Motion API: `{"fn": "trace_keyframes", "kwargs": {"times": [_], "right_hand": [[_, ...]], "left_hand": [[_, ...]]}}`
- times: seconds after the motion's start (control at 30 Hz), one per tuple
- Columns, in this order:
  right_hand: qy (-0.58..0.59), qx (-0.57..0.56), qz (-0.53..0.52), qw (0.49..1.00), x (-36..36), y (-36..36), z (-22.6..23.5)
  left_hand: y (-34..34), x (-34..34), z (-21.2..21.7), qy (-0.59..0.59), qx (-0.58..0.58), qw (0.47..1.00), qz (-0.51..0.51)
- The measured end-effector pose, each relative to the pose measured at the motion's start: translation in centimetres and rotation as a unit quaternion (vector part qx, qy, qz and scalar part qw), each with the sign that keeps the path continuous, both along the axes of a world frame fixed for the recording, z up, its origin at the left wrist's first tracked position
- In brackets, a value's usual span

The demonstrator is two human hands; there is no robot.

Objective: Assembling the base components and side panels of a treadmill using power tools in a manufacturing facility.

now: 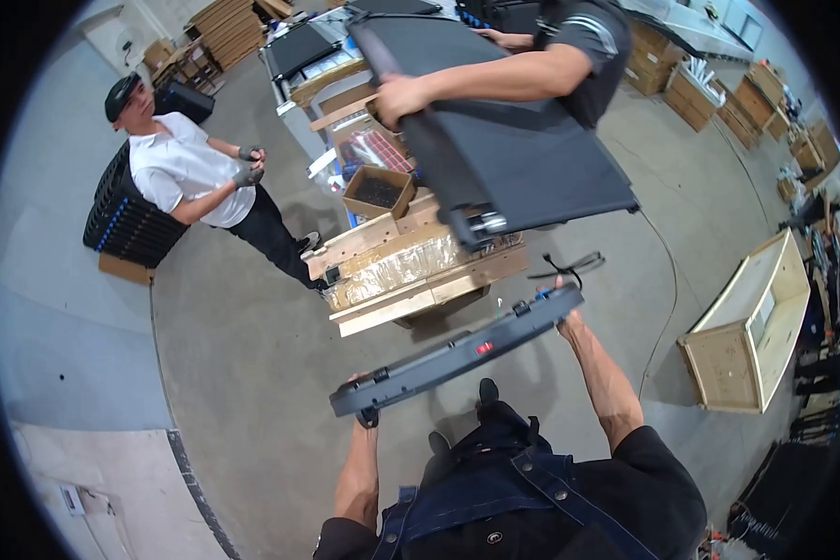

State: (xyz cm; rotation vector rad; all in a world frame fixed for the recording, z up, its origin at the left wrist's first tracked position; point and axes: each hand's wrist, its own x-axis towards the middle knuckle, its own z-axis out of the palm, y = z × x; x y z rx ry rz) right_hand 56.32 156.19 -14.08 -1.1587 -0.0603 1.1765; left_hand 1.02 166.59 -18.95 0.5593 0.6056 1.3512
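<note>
I hold a long, slightly curved grey plastic housing (453, 357) in front of me above the floor, its right end tilted up. On its near side sits a small red switch (483, 348). My left hand (366, 411) is closed round the left end, its fingers partly hidden by the part. My right hand (567, 317) grips the right end, near a looped black cord (577, 269). Beyond, a co-worker's arms hold a flat black treadmill deck (523, 159) tilted over the workbench, apart from my housing.
The wooden workbench (383, 322) has clear-taped padding and a small cardboard box (380, 191) on it. Another person (191, 173) in a white shirt stands at left by stacked black panels (133, 215). At right are an open wooden crate (733, 364) and a cable (672, 299) along the floor.
</note>
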Motion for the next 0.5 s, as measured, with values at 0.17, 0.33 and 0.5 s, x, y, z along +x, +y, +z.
{"fn": "trace_keyframes", "kwargs": {"times": [0.17, 0.33, 0.5], "right_hand": [[-0.238, -0.158, -0.043, 0.957, -2.6, -3.4, -0.7], [-0.122, -0.19, 0.009, 0.974, -14.6, -13.8, -0.5], [-0.057, -0.343, -0.149, 0.926, -32.0, -36.3, -8.2]], "left_hand": [[3.7, 4.2, 1.3, 0.127, -0.057, 0.989, -0.055], [7.1, 1.0, 1.8, 0.164, -0.111, 0.979, -0.046], [7.4, 2.2, 1.6, 0.265, -0.2, 0.94, -0.081]]}}
